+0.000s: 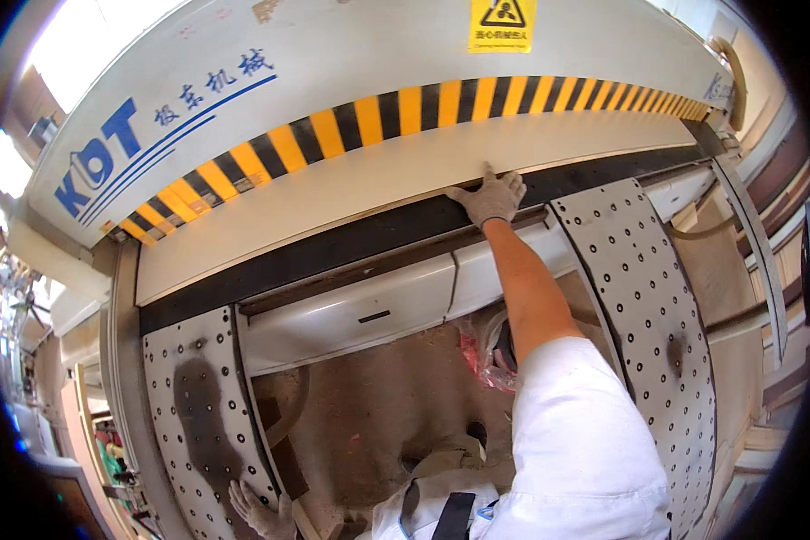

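Note:
A long pale board (351, 202) lies under the striped front edge of a large panel-cutting machine (351, 54). My right hand (493, 198), in a grey glove, reaches far forward with its fingers spread and rests at the board's near edge, by the black strip (342, 238) in front of it. Low on the left, my gloved left hand (263, 515) lies open, fingers stretched, on the inner edge of the left perforated table (166, 396). Nothing shows in either hand.
A second perforated table (634, 261) extends toward me on the right, with a curved metal rail (754, 252) beyond it. Between the tables, a red and clear plastic bag (486, 351) lies on the brown floor (369, 405). Stacked boards (783, 234) stand at the far right.

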`<state>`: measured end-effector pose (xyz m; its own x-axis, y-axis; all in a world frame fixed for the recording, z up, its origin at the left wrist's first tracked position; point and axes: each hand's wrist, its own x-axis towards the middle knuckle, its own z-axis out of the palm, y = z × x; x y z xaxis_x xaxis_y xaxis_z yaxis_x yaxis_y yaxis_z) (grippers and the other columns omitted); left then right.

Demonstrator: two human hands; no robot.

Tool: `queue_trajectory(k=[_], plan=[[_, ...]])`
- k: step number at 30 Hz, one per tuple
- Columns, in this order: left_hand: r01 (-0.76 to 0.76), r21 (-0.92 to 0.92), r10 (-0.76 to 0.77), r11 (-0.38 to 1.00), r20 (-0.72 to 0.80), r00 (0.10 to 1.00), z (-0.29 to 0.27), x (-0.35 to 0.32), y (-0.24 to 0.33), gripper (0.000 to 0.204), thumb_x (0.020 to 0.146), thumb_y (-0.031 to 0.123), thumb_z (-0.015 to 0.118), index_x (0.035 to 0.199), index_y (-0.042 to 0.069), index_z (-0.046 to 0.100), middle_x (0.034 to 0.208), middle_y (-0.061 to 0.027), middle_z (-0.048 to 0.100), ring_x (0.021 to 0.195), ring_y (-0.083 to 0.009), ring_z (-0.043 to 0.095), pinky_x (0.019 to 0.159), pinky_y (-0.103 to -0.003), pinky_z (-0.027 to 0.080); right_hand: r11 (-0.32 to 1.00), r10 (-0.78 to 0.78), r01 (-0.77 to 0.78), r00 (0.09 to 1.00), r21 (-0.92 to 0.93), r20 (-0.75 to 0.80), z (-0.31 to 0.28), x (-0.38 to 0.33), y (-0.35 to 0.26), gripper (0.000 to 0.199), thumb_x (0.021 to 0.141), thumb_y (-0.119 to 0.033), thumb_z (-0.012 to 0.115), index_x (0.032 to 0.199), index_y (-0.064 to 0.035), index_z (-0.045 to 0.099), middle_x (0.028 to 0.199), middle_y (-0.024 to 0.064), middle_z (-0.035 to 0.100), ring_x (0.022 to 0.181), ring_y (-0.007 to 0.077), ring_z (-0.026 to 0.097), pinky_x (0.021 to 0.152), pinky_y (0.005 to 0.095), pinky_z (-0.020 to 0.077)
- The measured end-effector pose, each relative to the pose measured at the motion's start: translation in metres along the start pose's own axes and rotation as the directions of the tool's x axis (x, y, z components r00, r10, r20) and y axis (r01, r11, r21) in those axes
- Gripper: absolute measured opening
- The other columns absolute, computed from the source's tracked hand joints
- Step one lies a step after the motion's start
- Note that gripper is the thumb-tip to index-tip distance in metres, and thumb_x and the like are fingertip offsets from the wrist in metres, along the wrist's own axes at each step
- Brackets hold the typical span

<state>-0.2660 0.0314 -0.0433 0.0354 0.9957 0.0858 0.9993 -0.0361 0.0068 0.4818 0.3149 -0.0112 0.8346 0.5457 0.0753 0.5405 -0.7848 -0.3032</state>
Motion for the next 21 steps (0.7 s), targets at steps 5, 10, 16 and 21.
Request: queue_trajectory(k=[5, 10, 16, 21], plan=[[-0.002, -0.105, 0.000, 0.994, -0.022, 1.000, -0.012, 0.009, 0.016, 0.102, 0.077, 0.050, 0.081, 0.154, -0.004, 0.041, 0.161, -0.0297, 0.039, 0.150, -0.0528, 0.031, 0.125, -0.063, 0.025, 0.990, -0.115, 0.093, 0.967, -0.105, -0.228, 0.019, 0.007, 0.016, 0.112, 0.067, -0.085, 0.076, 0.153, -0.0164, 0.059, 0.137, 0.0300, 0.056, 0.134, 0.0426, 0.046, 0.116, 0.0501, 0.0307], [-0.021, -0.041, 0.021, 0.999, -0.017, 1.000, -0.013, 0.009, 0.009, 0.102, 0.075, 0.048, 0.083, 0.153, -0.003, 0.042, 0.159, -0.0289, 0.040, 0.150, -0.0508, 0.033, 0.126, -0.063, 0.023, 0.991, -0.109, 0.096, 0.983, -0.094, -0.150, 0.020, 0.005, 0.013, 0.114, 0.070, -0.085, 0.074, 0.154, -0.0105, 0.057, 0.146, 0.0306, 0.054, 0.143, 0.0408, 0.041, 0.118, 0.0496, 0.0275], [0.015, -0.074, -0.016, 0.997, -0.019, 1.000, -0.008, 0.006, 0.002, 0.090, 0.085, 0.047, 0.075, 0.153, -0.002, 0.042, 0.161, -0.0291, 0.039, 0.152, -0.0491, 0.032, 0.127, -0.062, 0.020, 0.999, -0.036, 0.035, 0.998, -0.011, -0.052, 0.002, -0.005, 0.002, 0.113, 0.072, -0.077, 0.081, 0.163, -0.0195, 0.045, 0.165, 0.0289, 0.037, 0.158, 0.0444, 0.025, 0.130, 0.0551, 0.0197], [0.125, -0.101, -0.128, 0.987, -0.030, 0.991, -0.012, 0.004, 0.012, 0.085, 0.089, 0.047, 0.070, 0.153, -0.003, 0.043, 0.160, -0.0297, 0.040, 0.151, -0.0490, 0.033, 0.127, -0.060, 0.021, 0.998, -0.061, 0.060, 0.997, -0.007, -0.047, 0.002, -0.009, 0.001, 0.112, 0.072, -0.079, 0.080, 0.162, -0.0214, 0.045, 0.167, 0.0307, 0.031, 0.158, 0.0467, 0.023, 0.131, 0.0551, 0.0192]])
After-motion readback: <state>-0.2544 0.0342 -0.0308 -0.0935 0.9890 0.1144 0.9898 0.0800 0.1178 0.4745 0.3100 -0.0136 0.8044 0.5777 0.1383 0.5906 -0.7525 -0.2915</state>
